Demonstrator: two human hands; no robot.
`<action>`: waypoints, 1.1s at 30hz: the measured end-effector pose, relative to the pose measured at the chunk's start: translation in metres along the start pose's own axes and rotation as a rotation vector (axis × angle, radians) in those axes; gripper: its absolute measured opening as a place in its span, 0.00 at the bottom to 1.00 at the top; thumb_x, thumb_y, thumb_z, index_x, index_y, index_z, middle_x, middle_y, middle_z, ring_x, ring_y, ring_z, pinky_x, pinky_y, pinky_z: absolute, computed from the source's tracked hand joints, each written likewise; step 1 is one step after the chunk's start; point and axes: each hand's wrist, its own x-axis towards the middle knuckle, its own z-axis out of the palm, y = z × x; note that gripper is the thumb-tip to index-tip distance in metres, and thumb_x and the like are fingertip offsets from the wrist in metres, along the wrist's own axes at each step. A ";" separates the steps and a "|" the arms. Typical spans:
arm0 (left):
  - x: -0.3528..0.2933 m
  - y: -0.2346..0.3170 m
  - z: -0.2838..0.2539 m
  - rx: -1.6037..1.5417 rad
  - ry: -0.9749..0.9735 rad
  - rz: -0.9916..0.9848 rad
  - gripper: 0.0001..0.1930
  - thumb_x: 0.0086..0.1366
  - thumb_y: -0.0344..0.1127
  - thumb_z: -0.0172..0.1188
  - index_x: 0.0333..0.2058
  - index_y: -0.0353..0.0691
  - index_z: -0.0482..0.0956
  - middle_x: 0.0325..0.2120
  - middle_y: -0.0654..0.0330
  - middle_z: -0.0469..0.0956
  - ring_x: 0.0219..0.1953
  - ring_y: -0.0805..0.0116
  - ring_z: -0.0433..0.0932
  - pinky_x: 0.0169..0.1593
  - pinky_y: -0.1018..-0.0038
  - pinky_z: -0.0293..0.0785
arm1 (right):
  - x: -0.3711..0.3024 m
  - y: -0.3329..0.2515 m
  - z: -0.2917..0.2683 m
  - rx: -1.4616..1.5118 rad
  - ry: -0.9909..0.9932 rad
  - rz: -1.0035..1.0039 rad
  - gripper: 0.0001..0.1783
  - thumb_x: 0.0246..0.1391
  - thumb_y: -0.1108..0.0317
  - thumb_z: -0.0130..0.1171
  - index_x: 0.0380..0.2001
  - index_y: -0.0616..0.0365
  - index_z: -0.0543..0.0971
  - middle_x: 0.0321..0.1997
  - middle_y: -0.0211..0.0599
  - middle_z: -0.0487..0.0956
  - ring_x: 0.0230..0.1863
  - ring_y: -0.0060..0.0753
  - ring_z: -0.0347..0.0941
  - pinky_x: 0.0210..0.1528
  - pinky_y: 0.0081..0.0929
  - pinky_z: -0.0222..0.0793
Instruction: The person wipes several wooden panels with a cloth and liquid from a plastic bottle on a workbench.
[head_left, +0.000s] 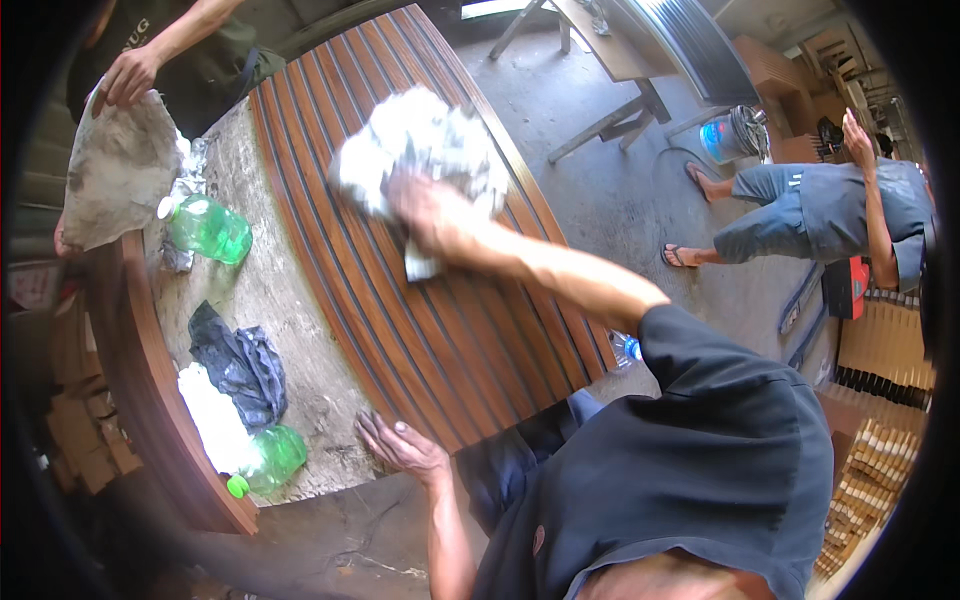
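A wooden panel (480, 340) with dark parallel grooves lies on the worn table top (320, 400). My right hand (435, 215), smeared by motion, presses a bunched white cloth (425, 140) with grey patches onto the panel's upper middle. My left hand (405, 447) is at the panel's near left corner, fingers stretched out and holding nothing; its fingertips look dark and stained. Left of it on the table lie a green bottle (272, 460) with a green cap, a crumpled dark cloth (238, 362) and a white cloth (212, 420).
Another green bottle (210, 230) lies farther up the table. A co-worker's hand (130, 75) holds a stained cloth (122, 170) at the far left. Another brown wooden piece (165, 400) runs along the table's left side. A person in sandals (810, 210), a bucket (735, 135) and a trestle (620, 120) stand at right.
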 end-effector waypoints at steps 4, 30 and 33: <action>-0.009 -0.017 0.013 -0.050 0.032 -0.001 0.21 0.76 0.38 0.43 0.55 0.24 0.72 0.61 0.37 0.68 0.65 0.39 0.65 0.67 0.48 0.59 | -0.108 -0.144 0.021 0.250 -0.121 -0.108 0.32 0.50 0.79 0.50 0.62 0.71 0.68 0.68 0.56 0.67 0.72 0.53 0.59 0.74 0.46 0.55; -0.055 -0.035 -0.099 -1.501 -0.107 -1.088 0.27 0.68 0.45 0.62 0.59 0.36 0.70 0.53 0.53 0.76 0.54 0.61 0.76 0.62 0.61 0.72 | -0.180 -0.232 -0.055 0.159 0.091 0.306 0.28 0.54 0.76 0.52 0.60 0.53 0.74 0.61 0.47 0.75 0.68 0.52 0.64 0.69 0.50 0.61; -0.026 -0.060 -0.084 -1.161 0.147 -0.656 0.19 0.71 0.45 0.58 0.48 0.33 0.77 0.35 0.54 0.82 0.37 0.64 0.82 0.44 0.64 0.82 | -0.164 -0.146 -0.039 -0.327 -0.078 0.345 0.30 0.65 0.57 0.49 0.66 0.59 0.66 0.70 0.51 0.64 0.74 0.53 0.53 0.76 0.47 0.47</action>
